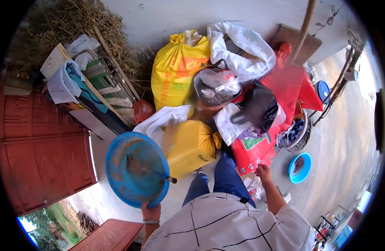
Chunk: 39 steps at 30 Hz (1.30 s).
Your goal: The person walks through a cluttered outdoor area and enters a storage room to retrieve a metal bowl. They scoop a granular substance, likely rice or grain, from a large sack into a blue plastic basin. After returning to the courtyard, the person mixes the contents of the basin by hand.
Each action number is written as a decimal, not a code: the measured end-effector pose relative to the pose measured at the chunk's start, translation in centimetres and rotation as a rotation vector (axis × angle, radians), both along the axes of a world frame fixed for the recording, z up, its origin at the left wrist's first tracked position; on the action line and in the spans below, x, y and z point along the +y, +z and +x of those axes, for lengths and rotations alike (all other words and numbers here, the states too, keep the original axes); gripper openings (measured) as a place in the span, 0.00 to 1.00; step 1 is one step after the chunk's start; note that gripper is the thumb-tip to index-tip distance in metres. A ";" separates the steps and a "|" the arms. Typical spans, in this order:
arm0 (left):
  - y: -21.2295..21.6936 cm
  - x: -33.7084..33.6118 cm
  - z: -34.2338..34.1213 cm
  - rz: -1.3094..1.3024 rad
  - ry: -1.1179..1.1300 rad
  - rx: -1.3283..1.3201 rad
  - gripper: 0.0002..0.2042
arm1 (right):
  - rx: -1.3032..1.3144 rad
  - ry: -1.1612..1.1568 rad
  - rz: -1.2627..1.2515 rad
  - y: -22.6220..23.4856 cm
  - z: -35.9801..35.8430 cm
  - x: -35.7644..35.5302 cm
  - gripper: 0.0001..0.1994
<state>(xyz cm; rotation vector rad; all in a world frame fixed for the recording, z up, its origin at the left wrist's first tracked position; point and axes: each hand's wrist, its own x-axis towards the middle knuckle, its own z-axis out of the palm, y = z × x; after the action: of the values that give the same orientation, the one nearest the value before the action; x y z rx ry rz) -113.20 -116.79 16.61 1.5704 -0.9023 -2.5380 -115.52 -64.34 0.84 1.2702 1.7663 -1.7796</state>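
Your left hand [151, 211] clamps the blue basin [137, 169] rim — your right hand [264, 171], fingers together, grips the red sack [253, 152] edge, ready for lifting.

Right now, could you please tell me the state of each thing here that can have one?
Blue basin: held tilted by the left hand, dirty inside, a tool lying in it.
Right hand: touching the red sack.
Red sack: lying on its side.
Lower yellow sack: tied shut, lying down.
Upper yellow sack: upright, tied.
Small blue bowl: on the floor, something inside.
Red door: standing open.
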 end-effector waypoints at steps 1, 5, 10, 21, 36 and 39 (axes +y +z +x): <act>-0.1 1.2 -0.4 0.013 0.036 0.009 0.18 | -0.014 0.016 -0.016 0.4 -3.0 1.2 0.12; 0.0 3.0 -2.3 0.060 0.055 0.021 0.20 | -0.009 0.128 0.018 0.8 -7.3 3.2 0.13; -1.1 3.8 -4.3 0.088 0.035 0.003 0.23 | 0.018 0.148 0.139 2.8 -10.2 4.7 0.13; -0.2 5.1 -13.3 -0.041 -0.174 0.040 0.25 | 0.659 0.418 0.420 7.2 -35.9 1.5 0.11; 0.8 12.7 -20.4 -0.189 -0.062 -0.075 0.30 | 0.304 1.258 1.120 -14.3 -66.2 7.3 0.16; 0.4 13.9 -21.3 -0.202 -0.033 -0.086 0.30 | 0.474 1.027 1.136 -15.4 -68.1 4.9 0.16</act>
<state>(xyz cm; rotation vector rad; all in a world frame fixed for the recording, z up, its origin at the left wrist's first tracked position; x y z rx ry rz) -134.54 -102.86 17.03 1.6256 -1.1614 -2.3289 -183.64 -59.43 -14.59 -0.0736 3.0240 -0.4211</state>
